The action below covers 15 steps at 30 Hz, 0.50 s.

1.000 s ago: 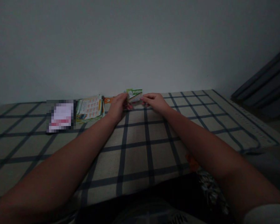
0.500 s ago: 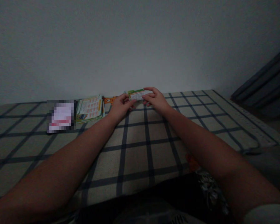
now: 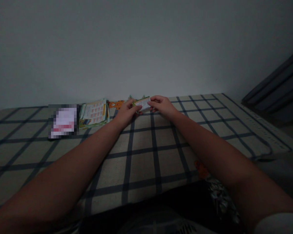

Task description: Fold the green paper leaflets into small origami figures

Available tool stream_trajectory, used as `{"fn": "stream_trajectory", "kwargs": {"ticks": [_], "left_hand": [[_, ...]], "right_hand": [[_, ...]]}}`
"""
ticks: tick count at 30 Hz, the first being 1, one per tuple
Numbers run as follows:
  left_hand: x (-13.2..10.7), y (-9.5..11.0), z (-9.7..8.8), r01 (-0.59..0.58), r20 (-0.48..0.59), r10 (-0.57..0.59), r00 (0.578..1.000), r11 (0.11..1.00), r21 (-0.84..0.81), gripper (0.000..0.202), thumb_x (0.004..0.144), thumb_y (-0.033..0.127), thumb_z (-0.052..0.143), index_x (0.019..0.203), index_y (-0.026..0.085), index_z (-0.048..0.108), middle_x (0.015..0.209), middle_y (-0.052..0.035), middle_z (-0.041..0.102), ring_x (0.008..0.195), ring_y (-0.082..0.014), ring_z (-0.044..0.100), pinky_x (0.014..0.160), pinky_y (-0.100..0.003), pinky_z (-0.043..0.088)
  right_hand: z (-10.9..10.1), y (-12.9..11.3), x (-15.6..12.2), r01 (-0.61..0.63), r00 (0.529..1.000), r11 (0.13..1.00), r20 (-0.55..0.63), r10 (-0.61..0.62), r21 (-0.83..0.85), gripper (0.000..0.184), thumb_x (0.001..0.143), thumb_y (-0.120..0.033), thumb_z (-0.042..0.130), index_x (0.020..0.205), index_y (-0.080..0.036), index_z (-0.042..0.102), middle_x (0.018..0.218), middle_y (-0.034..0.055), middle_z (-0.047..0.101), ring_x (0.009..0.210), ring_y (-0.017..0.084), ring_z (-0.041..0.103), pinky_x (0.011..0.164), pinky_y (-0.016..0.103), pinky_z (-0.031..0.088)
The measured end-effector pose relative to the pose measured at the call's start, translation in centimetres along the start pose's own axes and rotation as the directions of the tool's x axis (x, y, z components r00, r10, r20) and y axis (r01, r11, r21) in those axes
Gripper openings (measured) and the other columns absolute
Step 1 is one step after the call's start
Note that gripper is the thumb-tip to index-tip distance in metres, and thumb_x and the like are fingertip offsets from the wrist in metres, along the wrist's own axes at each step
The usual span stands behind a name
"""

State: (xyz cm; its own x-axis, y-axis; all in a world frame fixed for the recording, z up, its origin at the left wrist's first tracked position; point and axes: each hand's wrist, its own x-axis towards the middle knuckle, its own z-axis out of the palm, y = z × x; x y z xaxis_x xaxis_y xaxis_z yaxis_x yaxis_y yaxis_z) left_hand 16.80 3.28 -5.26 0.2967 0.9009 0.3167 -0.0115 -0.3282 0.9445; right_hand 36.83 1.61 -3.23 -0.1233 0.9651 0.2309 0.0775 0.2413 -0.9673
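Note:
Both my arms reach far forward over a checked cloth (image 3: 141,156). Between my two hands is a small card (image 3: 143,104) with a white printed face and a green and orange edge, held just above the cloth near the wall. My left hand (image 3: 125,112) pinches its left end with the fingers closed. My right hand (image 3: 162,106) grips its right end, fingers curled. Behind the card, green and orange corners of more cards (image 3: 117,104) lie by the wall.
A stack of printed booklets (image 3: 94,113) lies to the left of my hands, with a blurred-out flat item (image 3: 63,121) beside it. A plain wall runs along the back. A dark slanted panel (image 3: 278,91) stands at the right. Crumpled patterned fabric (image 3: 217,191) lies near my right arm.
The card was upright showing a green face, then my right hand took hold of it. It has since come down a little and now shows a white printed face.

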Motion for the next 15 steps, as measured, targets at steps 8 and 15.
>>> {"fn": "stream_trajectory", "kwargs": {"ticks": [8,15], "left_hand": [[-0.11,0.59,0.17,-0.098,-0.033,0.102,0.994,0.991,0.095,0.030,0.075,0.047,0.078,0.078,0.019,0.068,0.073,0.0001,0.066,0.065,-0.0135,0.056,0.061,-0.025,0.044],[-0.29,0.08,0.10,-0.052,0.035,0.049,0.998,0.993,0.108,0.026,0.074,0.042,0.078,0.079,0.019,0.070,0.073,-0.0013,0.069,0.063,-0.0146,0.058,0.058,-0.025,0.044]], "right_hand": [[-0.02,-0.13,-0.07,-0.020,1.000,1.000,-0.004,0.020,-0.002,0.010,0.086,-0.026,0.073,0.091,-0.017,0.072,0.077,-0.0003,0.070,0.061,0.008,0.059,0.056,0.019,0.051],[-0.16,0.16,0.08,-0.002,1.000,1.000,-0.011,0.002,0.004,0.016,0.084,-0.033,0.076,0.085,-0.018,0.071,0.084,0.0033,0.072,0.072,0.013,0.064,0.061,0.023,0.055]]}}
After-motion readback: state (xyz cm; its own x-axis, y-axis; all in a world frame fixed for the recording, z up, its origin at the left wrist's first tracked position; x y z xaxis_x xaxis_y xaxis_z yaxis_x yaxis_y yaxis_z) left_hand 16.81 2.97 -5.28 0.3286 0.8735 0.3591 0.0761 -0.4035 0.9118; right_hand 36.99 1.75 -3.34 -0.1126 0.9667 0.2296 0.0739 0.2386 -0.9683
